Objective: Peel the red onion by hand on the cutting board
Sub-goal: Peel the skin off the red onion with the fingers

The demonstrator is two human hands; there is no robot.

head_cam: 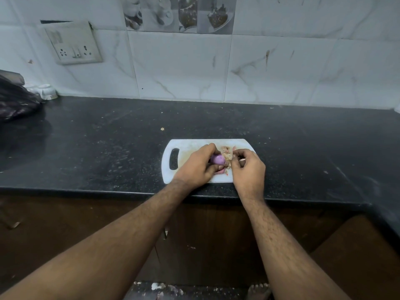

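The red onion [218,159] sits over the middle of the white cutting board [194,146], held just above or on its surface; which of the two cannot be told. The left hand [198,164] grips it, fingers [208,148] curled over the far side and the thumb tucked beneath on the near side, so that the glossy purple flesh faces right, toward the other hand. That grip reads as a steadying one: it keeps the small bulb from rolling and turns the exposed side to where the peeling is done.

The right hand [247,167] is just right of the onion, its fingers drawn in narrow, thumb and forefinger closed together as if pinching a scrap of skin. Whether a strip actually lies between them is too small to tell. Between that hand and the onion, on the board, lies a loose heap of papery onion peels [227,155], pale brown with pink edges, with a few more pieces on the near side of the onion. Keeping them on the board looks deliberate, so the waste stays gathered in one spot for clearing.

The board lies near the front edge of the black table [108,152], its handle slot [174,159] to the left of the onion, close enough for both forearms to reach comfortably.

Judging by the smooth purple surface showing, the peeling seems well along, with perhaps only remnants left.
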